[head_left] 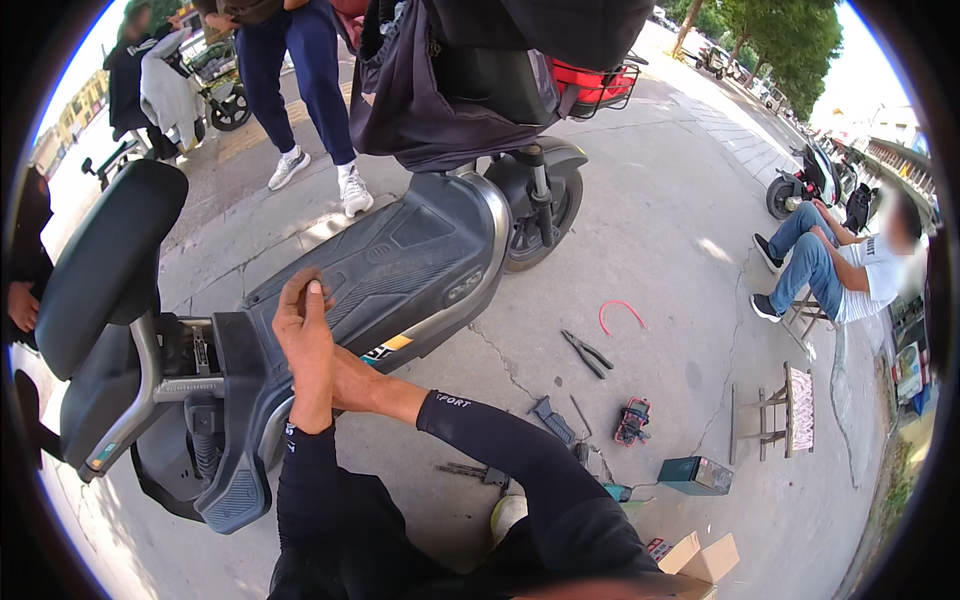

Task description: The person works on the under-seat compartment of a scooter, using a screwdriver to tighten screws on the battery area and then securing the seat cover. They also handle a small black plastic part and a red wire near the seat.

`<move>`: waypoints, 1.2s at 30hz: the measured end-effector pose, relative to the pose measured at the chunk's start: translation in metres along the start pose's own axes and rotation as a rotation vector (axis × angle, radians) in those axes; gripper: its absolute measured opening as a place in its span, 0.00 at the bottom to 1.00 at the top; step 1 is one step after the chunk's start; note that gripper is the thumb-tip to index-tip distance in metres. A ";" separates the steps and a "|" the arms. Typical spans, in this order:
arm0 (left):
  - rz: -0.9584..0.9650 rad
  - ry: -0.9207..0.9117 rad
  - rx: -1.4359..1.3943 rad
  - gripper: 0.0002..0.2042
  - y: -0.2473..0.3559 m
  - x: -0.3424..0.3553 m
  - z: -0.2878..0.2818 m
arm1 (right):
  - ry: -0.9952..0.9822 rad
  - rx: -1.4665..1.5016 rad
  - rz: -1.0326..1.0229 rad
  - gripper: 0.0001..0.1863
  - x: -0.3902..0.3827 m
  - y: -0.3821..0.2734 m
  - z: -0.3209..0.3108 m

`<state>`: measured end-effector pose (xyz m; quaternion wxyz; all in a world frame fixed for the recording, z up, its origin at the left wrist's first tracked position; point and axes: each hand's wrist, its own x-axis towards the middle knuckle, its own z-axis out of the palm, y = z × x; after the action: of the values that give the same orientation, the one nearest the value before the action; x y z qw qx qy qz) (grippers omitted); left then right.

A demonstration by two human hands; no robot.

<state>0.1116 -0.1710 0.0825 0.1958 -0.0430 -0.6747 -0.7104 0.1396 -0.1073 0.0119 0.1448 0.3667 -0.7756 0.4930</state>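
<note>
A dark electric scooter stands in front of me, its footboard running from the seat end at left to the front wheel. Over the rear part of the footboard is my left hand, fingers curled and thumb pressed toward them; anything pinched there is too small to make out. My right hand crosses behind the left wrist, close to the scooter's side, and its fingers are hidden. The raised black seat is at the left, above an exposed frame with a shock absorber.
On the concrete lie pliers, a red wire, a red-and-black part, a battery block and an open cardboard box. A stool stands at right, near a seated person. Another person stands beyond the scooter.
</note>
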 end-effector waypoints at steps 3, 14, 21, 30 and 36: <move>-0.102 0.036 -0.066 0.15 -0.010 0.012 -0.006 | 0.090 -0.086 0.077 0.19 -0.006 0.009 -0.027; -0.425 -0.149 -0.224 0.12 -0.030 0.008 -0.003 | 0.382 -0.137 0.145 0.15 0.006 0.003 -0.097; -0.466 -0.219 -0.215 0.12 -0.017 0.001 0.000 | 0.285 -0.186 0.243 0.12 0.007 0.002 -0.111; -0.482 -0.141 -0.221 0.12 -0.011 -0.003 -0.023 | 0.223 -0.081 0.328 0.10 0.022 0.008 -0.083; 0.198 0.074 0.532 0.17 0.009 -0.013 -0.016 | 0.135 -0.062 0.499 0.14 0.039 0.029 -0.068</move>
<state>0.1294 -0.1843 0.0850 0.2932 -0.0298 -0.8222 -0.4870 0.0827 -0.0577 0.0483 0.0815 0.1256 -0.8454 0.5127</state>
